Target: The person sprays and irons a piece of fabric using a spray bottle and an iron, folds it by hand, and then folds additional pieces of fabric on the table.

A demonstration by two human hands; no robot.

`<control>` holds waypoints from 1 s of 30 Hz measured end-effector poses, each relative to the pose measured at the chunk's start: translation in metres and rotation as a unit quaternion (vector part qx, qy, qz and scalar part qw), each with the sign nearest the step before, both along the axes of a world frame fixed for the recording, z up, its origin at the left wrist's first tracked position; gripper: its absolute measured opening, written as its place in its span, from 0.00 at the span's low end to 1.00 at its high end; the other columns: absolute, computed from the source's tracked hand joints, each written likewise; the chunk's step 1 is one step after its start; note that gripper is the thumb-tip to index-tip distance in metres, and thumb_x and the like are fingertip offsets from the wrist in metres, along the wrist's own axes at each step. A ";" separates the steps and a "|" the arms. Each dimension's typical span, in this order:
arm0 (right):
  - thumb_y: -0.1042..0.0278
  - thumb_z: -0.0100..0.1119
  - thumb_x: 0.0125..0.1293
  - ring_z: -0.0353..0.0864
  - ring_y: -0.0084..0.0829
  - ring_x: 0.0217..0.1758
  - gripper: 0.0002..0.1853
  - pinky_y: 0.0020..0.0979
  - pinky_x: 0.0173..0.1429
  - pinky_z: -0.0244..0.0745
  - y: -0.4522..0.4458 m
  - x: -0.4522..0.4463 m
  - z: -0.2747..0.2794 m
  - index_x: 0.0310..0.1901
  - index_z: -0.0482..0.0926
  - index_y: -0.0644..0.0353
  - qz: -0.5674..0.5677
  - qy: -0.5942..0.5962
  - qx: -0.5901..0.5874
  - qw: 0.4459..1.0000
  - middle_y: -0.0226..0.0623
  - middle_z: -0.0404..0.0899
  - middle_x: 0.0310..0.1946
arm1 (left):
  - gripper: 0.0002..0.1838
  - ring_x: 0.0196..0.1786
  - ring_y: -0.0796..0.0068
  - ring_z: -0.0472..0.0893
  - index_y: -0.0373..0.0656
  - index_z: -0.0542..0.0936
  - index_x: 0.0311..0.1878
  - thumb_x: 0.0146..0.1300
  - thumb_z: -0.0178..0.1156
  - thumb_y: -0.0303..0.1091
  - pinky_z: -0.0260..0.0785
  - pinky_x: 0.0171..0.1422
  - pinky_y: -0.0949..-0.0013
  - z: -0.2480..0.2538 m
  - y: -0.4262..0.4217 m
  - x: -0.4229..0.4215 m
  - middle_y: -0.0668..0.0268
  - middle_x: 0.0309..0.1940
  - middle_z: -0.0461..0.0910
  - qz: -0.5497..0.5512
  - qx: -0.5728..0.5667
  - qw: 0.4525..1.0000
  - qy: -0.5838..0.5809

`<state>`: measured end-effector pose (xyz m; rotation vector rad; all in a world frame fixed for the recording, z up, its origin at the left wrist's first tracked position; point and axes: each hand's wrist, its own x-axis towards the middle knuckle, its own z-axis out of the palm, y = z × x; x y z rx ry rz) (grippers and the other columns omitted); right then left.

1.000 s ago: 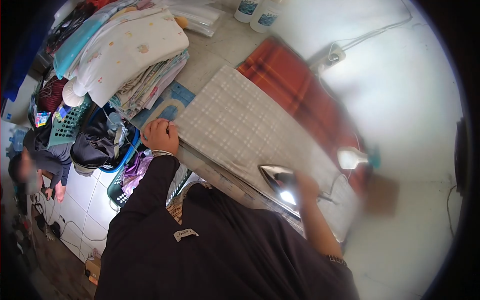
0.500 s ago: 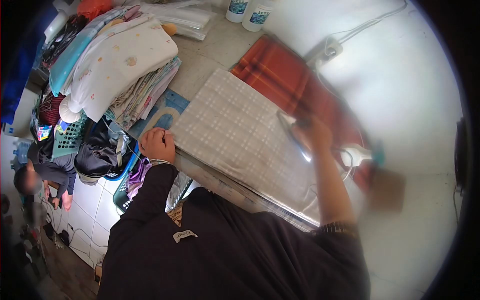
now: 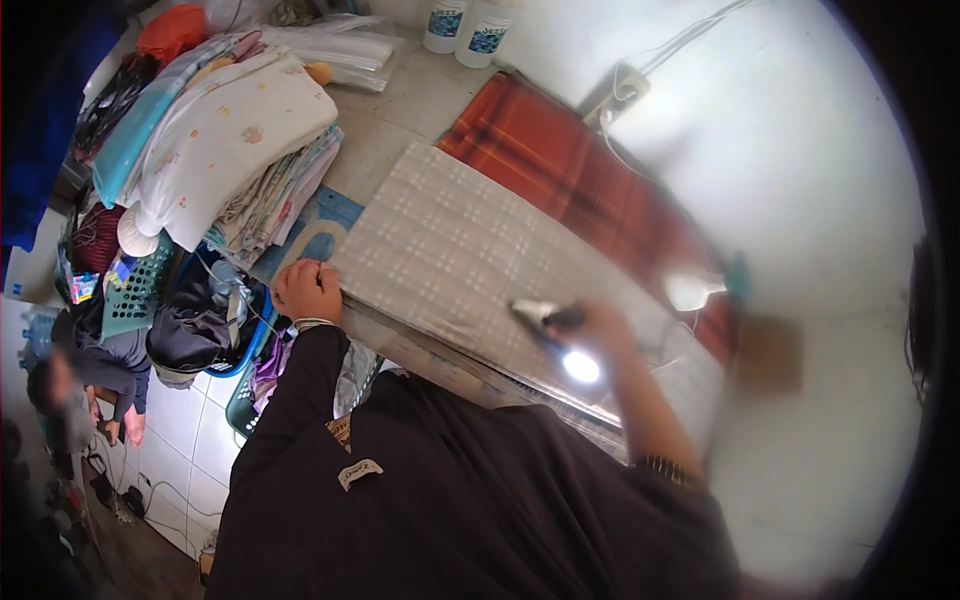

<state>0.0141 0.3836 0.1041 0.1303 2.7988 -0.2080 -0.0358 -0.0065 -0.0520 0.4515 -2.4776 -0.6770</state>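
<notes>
A folded beige checked cloth lies flat along the table over a red plaid cloth. My right hand is wrapped round the handle of an iron, which rests on the beige cloth near its front edge; both are slightly blurred. My left hand is at the cloth's left corner on the table edge, its fingers curled down. Whether those fingers pinch anything is hidden. The iron's cord runs off to the right of my hand.
Folded linens are stacked at the left. Two bottles stand at the back, beside a wall socket. A spray bottle lies at the right. Baskets and a seated person are at lower left.
The iron in my right hand went up toward the red cloth, then came back down toward the front edge. My left hand stays at the corner. The view has shifted a little.
</notes>
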 end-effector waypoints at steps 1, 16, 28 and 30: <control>0.44 0.67 0.48 0.81 0.44 0.40 0.21 0.41 0.44 0.74 -0.010 0.025 0.005 0.34 0.80 0.54 0.008 -0.019 0.012 1.000 0.43 0.82 0.32 | 0.08 0.56 0.64 0.70 0.49 0.79 0.30 0.55 0.57 0.41 0.46 0.63 0.40 0.000 0.000 0.000 0.72 0.43 0.79 0.003 -0.006 1.000 0.003; 0.48 0.69 0.47 0.82 0.41 0.43 0.20 0.39 0.45 0.74 0.099 -0.077 -0.013 0.39 0.81 0.51 -0.133 0.178 0.021 0.975 0.39 0.83 0.37 | 0.09 0.54 0.63 0.71 0.47 0.80 0.31 0.55 0.57 0.40 0.54 0.62 0.51 -0.014 -0.007 -0.004 0.70 0.41 0.79 -0.011 -0.052 0.999 -0.003; 0.35 0.65 0.45 0.82 0.43 0.40 0.28 0.40 0.44 0.75 0.117 0.089 -0.008 0.36 0.81 0.55 -0.113 -0.114 -0.011 0.987 0.43 0.82 0.33 | 0.10 0.53 0.65 0.73 0.49 0.81 0.30 0.57 0.56 0.43 0.57 0.60 0.53 -0.020 -0.012 -0.005 0.72 0.41 0.80 -0.006 -0.072 0.997 -0.001; 0.36 0.64 0.48 0.82 0.44 0.32 0.25 0.42 0.38 0.76 0.097 0.128 -0.004 0.28 0.80 0.54 -0.020 -0.083 0.098 0.992 0.40 0.81 0.25 | 0.10 0.53 0.64 0.73 0.49 0.80 0.30 0.57 0.57 0.43 0.58 0.59 0.53 -0.017 -0.012 -0.004 0.71 0.41 0.80 -0.023 -0.063 0.997 0.022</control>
